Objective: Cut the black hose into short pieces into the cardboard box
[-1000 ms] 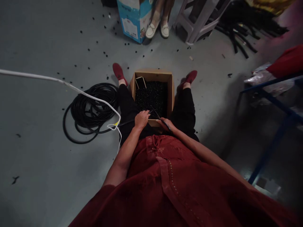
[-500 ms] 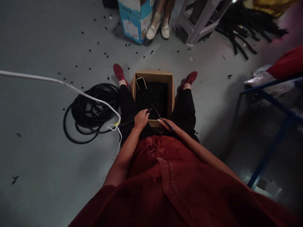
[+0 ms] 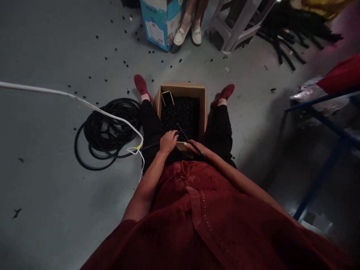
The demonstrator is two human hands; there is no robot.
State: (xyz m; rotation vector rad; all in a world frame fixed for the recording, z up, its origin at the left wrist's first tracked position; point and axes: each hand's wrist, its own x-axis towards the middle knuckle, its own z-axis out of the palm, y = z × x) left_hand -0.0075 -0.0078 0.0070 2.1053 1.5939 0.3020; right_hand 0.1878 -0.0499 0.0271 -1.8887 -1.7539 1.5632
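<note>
The grey floor (image 3: 42, 210) fills most of the frame. A coil of black hose (image 3: 108, 129) lies at centre left, with a white cable (image 3: 84, 103) crossing over it from the left edge. A grey plastic stool (image 3: 239, 22) stands at upper centre, a blue carton (image 3: 159, 24) just left of it, and another person's pale shoes (image 3: 187, 35) between them. A blue metal frame (image 3: 323, 123) occupies the right side. At frame centre, an open cardboard box (image 3: 203, 108) sits between the wearer's legs, filled with small black cut pieces (image 3: 181, 116); a small tan tin (image 3: 167, 98) rests in its upper left corner. The left hand (image 3: 168, 142), fingers closed, grips the black hose end at the box's near edge. The right hand (image 3: 197, 149), fingers closed, grips scissors (image 3: 185, 138), blades angled over the box towards the hose end.
</note>
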